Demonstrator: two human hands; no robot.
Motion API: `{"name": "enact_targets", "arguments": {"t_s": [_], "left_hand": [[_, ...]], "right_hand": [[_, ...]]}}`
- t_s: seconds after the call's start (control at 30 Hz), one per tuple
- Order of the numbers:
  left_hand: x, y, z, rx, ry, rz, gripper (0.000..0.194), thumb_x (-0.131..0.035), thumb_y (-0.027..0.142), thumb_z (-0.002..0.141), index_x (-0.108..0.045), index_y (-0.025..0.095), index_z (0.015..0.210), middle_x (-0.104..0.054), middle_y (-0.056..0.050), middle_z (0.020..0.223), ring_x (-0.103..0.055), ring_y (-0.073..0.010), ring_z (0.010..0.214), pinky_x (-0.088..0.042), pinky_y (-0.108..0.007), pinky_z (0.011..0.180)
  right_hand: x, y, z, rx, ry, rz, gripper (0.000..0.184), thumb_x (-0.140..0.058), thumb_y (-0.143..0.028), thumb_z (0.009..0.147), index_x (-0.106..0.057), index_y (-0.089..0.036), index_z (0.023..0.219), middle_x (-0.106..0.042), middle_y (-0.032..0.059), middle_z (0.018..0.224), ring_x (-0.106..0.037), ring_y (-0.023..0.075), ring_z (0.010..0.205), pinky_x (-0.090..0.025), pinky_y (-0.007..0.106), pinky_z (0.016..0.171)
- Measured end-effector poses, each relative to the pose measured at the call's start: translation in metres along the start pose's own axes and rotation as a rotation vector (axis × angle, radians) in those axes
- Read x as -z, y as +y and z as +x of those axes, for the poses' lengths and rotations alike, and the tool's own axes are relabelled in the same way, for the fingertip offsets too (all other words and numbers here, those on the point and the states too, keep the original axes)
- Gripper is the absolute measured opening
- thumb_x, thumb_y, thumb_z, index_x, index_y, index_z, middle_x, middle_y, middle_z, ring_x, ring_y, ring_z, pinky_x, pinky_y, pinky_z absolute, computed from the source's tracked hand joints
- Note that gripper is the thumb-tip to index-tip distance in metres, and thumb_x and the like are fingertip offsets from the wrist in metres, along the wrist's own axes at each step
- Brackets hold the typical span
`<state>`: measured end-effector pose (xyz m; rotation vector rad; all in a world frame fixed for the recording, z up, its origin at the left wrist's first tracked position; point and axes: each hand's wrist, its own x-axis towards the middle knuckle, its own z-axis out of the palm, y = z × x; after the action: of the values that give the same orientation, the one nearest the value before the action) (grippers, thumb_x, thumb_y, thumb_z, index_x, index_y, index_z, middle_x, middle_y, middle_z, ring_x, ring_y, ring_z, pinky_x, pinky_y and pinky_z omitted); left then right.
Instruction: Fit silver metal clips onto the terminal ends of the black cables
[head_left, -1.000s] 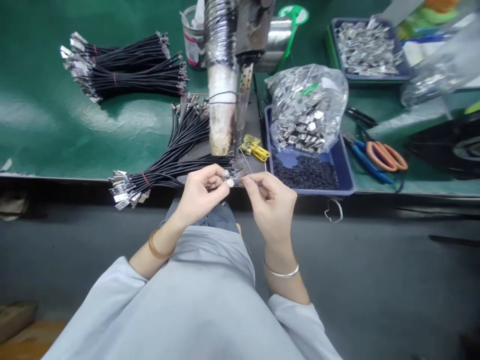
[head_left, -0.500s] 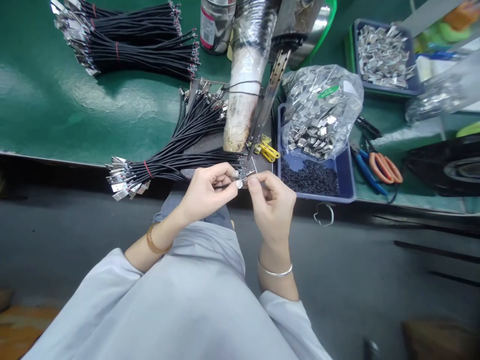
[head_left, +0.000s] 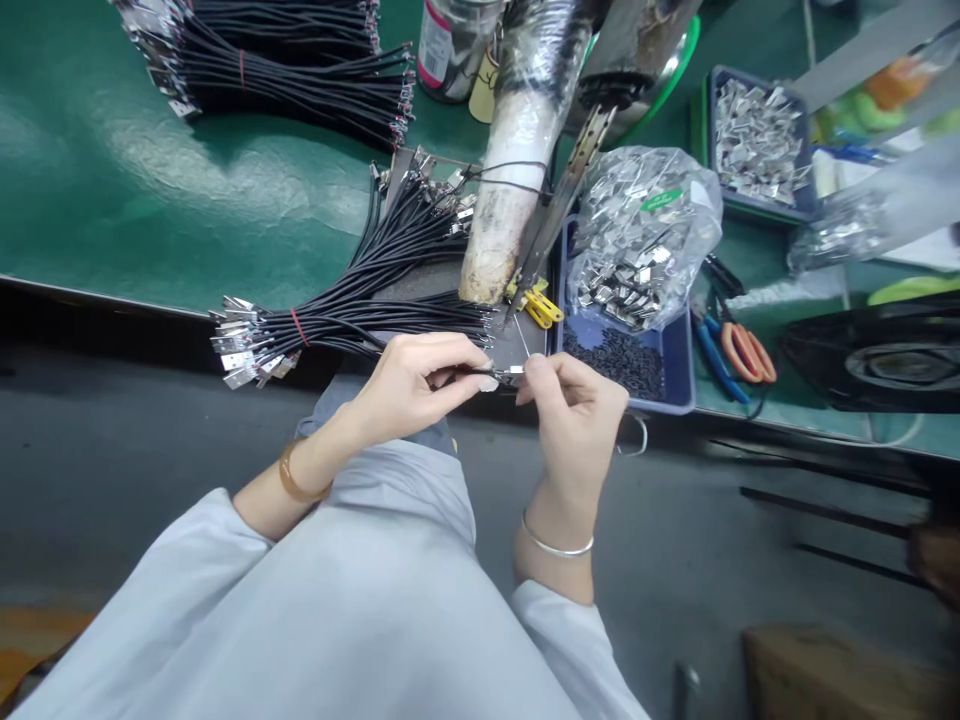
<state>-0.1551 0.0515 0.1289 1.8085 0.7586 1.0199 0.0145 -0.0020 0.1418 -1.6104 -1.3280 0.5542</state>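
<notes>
My left hand is closed in a pinch on a black cable, close to its end. At that end is a small silver metal connector, between my two hands. My right hand pinches the connector's right side with thumb and forefinger; the exact grip is partly hidden. A thin silver wire rises just behind the right fingertips. Behind my left hand lies a bundle of black cables, tied with a red band, metal plugs at its left end. Yellow clips sit just beyond my hands.
A white, stained tube and a slotted metal bar slant down over the bench. A blue tray holds small black parts and a bag of metal connectors. Orange-handled pliers lie right; more cable bundles lie at back left.
My right hand has moved slightly right, and the metal connector now shows clearly between my hands. My left hand still pinches the cable. The whole view has shifted a little.
</notes>
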Motion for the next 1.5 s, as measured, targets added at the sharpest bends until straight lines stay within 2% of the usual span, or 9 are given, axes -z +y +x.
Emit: {"name": "enact_targets", "arguments": {"t_s": [0.17, 0.3, 0.43, 0.5, 0.63, 0.73, 0.87, 1.2, 1.5], "left_hand": [[0.005, 0.000, -0.001, 0.083, -0.060, -0.088, 0.015, -0.065, 0.024, 0.088, -0.072, 0.015, 0.079, -0.066, 0.000, 0.062, -0.052, -0.0095, 0.053, -0.041, -0.021, 0.055], [0.003, -0.001, 0.000, 0.223, -0.098, -0.203, 0.020, -0.061, 0.022, 0.088, -0.074, 0.014, 0.077, -0.063, 0.000, 0.056, -0.051, -0.0090, 0.049, -0.040, -0.020, 0.051], [-0.004, 0.000, 0.002, 0.203, 0.041, -0.178, 0.019, -0.065, 0.024, 0.084, -0.079, 0.013, 0.082, -0.067, -0.001, 0.061, -0.051, -0.0091, 0.053, -0.039, -0.020, 0.051], [-0.008, 0.001, 0.003, 0.204, 0.088, -0.167, 0.018, -0.066, 0.025, 0.083, -0.080, 0.013, 0.081, -0.072, -0.003, 0.069, -0.054, -0.0095, 0.058, -0.039, -0.020, 0.052], [-0.012, 0.002, 0.005, 0.229, 0.106, -0.182, 0.020, -0.064, 0.025, 0.083, -0.078, 0.013, 0.078, -0.072, -0.003, 0.070, -0.056, -0.0097, 0.059, -0.040, -0.018, 0.052], [-0.015, 0.004, 0.007, 0.223, 0.140, -0.187, 0.020, -0.062, 0.023, 0.083, -0.078, 0.013, 0.077, -0.072, -0.002, 0.069, -0.056, -0.0089, 0.058, -0.041, -0.017, 0.052], [-0.018, 0.005, 0.010, 0.197, 0.209, -0.124, 0.018, -0.062, 0.020, 0.081, -0.077, 0.013, 0.075, -0.070, 0.000, 0.065, -0.054, -0.0077, 0.055, -0.039, -0.017, 0.050], [-0.026, 0.003, 0.008, 0.145, 0.321, -0.060, 0.016, -0.062, 0.019, 0.083, -0.077, 0.016, 0.078, -0.074, -0.002, 0.071, -0.061, -0.0096, 0.059, -0.040, -0.018, 0.049], [-0.021, 0.001, 0.007, 0.024, 0.265, 0.143, 0.011, -0.062, 0.015, 0.080, -0.073, 0.015, 0.079, -0.071, -0.001, 0.069, -0.054, -0.0088, 0.055, -0.036, -0.020, 0.050]], "right_hand": [[0.003, 0.003, -0.002, 0.072, -0.090, 0.032, 0.019, -0.066, -0.034, 0.089, -0.069, -0.021, 0.076, -0.061, -0.0033, 0.058, -0.051, 0.0104, 0.050, -0.039, 0.024, 0.049], [0.003, 0.005, -0.009, 0.253, 0.006, -0.194, 0.009, -0.069, -0.031, 0.090, -0.074, -0.023, 0.092, -0.062, -0.0034, 0.065, -0.043, 0.0087, 0.046, -0.037, 0.025, 0.047], [0.004, 0.003, -0.011, 0.274, 0.175, -0.015, 0.017, -0.062, -0.030, 0.094, -0.066, -0.025, 0.110, -0.056, -0.0070, 0.059, -0.046, 0.0092, 0.042, -0.035, 0.024, 0.042], [0.004, 0.000, -0.012, 0.257, 0.245, 0.065, 0.017, -0.059, -0.028, 0.097, -0.060, -0.025, 0.114, -0.064, -0.0059, 0.065, -0.050, 0.0089, 0.041, -0.039, 0.023, 0.042], [0.003, -0.001, -0.014, 0.299, 0.268, -0.040, 0.008, -0.064, -0.021, 0.096, -0.063, -0.024, 0.103, -0.078, -0.0002, 0.086, -0.073, 0.0132, 0.059, -0.057, 0.026, 0.054], [-0.002, 0.003, -0.013, 0.413, 0.222, -0.137, 0.009, -0.071, -0.017, 0.090, -0.067, -0.024, 0.094, -0.079, 0.0012, 0.092, -0.078, 0.0170, 0.080, -0.064, 0.029, 0.069], [-0.011, 0.006, -0.008, 0.358, 0.141, -0.066, 0.007, -0.069, -0.018, 0.091, -0.066, -0.023, 0.089, -0.079, 0.0024, 0.096, -0.077, 0.0148, 0.081, -0.066, 0.026, 0.069], [-0.017, 0.000, -0.003, 0.087, 0.113, 0.160, 0.013, -0.069, -0.023, 0.090, -0.061, -0.020, 0.080, -0.079, 0.0037, 0.093, -0.077, 0.0146, 0.068, -0.067, 0.027, 0.065], [-0.014, 0.000, -0.003, 0.350, 0.167, -0.124, 0.010, -0.070, -0.017, 0.090, -0.068, -0.024, 0.083, -0.081, 0.0008, 0.091, -0.078, 0.0157, 0.078, -0.065, 0.026, 0.067]]}}
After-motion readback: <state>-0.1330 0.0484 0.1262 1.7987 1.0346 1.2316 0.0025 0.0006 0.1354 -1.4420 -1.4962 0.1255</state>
